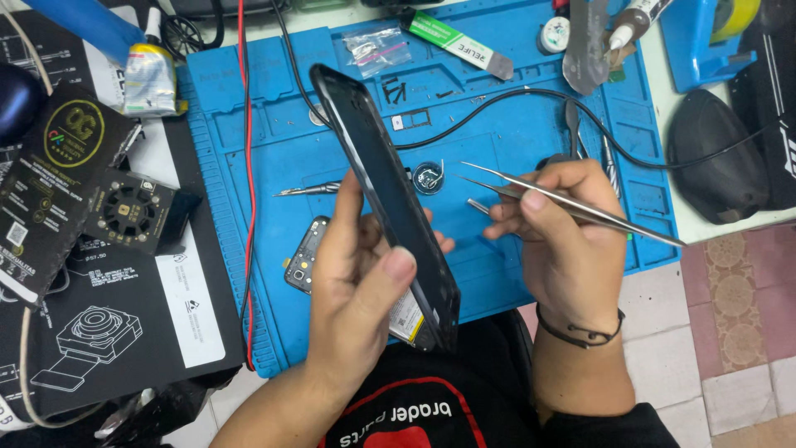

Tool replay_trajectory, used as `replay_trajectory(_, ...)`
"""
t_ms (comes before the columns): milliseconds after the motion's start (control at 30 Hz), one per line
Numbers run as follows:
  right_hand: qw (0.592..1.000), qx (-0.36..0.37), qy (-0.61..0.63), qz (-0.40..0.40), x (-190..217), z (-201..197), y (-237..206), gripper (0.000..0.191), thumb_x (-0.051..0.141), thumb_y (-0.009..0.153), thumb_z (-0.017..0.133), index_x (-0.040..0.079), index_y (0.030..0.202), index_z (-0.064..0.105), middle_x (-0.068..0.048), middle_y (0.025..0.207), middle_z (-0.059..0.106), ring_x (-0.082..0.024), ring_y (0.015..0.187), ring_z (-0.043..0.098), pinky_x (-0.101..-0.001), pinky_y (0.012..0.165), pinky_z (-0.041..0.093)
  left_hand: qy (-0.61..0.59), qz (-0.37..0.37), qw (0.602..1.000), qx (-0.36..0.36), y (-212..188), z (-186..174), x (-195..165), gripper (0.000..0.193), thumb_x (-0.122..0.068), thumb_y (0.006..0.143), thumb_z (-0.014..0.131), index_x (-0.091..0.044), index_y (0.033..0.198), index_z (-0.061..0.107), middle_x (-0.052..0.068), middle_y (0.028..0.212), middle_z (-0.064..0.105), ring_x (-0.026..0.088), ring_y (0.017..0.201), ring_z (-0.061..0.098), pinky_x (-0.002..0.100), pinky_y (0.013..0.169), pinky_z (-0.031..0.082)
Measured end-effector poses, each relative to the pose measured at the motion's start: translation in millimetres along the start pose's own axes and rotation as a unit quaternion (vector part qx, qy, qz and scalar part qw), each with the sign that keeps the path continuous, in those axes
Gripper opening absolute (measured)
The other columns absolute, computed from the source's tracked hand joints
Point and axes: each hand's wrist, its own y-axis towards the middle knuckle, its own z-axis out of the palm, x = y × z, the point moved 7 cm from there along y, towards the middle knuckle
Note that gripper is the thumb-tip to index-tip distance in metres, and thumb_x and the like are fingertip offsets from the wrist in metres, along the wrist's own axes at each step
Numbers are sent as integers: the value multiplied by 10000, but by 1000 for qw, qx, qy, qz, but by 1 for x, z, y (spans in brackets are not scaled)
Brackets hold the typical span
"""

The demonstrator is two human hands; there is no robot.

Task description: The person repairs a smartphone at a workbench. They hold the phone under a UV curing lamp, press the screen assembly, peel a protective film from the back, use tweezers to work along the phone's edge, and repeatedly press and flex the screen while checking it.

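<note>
The left hand (pixel 361 274) gripped a black phone frame (pixel 385 199), thin and tilted on edge above the near edge of the blue work mat (pixel 249 149). The right hand (pixel 564 232) pinched steel tweezers (pixel 572 203) beside it. Pale floor tiles (pixel 730 332) lay beyond the bench's right edge.

Circuit board (pixel 303 253) lies on the mat (pixel 514 141), left of the tweezers (pixel 572 203)

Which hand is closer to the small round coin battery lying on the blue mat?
Right. The right hand, holding tweezers, is just right of the coin battery; the left hand is lower, holding the phone.
</note>
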Motion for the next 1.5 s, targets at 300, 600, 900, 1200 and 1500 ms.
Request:
replay_trajectory(300,996,17,82,-31,18,27,-49,249,124,1095,642,-18,1143,443,-278,1027,670,-344,888,731,-489,804,651,36,15,995,97,-49,-1,2,945,-38,977,791,-30,1715,201,196,1487,566,300,1354,620,490,1192,524)
replay_trajectory(600,998,38,51,-14,14,45,-49,193,80,1093,587,-31,1169,448,-293,1071,663,-363,976,729,-513,876,664,87,39,989,115,-59,-4,1,969,-53,955,839,9,1709,233,207,1560,529,292,1431,575,439,1211,502)
replay_trajectory(900,999,34,36,-19,14,47,-48,204,90,1097,614,-37,1111,455,-287,1065,676,-334,958,737,-472,843,670,81,19,991,108,-58,-3,1,967,-108,958,831,37,1690,216,228,1632,511,310,1465,560,440,1223,497)
replay_trajectory(1200,999,19,27,-14,13,46,-48,198,82,1078,628,-23,1144,472,-274,1046,680,-326,944,735,-453,816,666,78,11,991,112,-56,0,1,955,-125,959,835,41,1688,241,233,1560,535,312,1465,567,435,1217,508)
replay_trajectory(1500,1000,15,25,-8,12,45,-48,209,85,1071,634,-22,1145,471,-271,1044,677,-328,945,733,-454,807,664,76,-2,991,106,-56,1,2,953,-146,951,835,44,1682,253,237,1600,543,319,1466,570,439,1204,524)
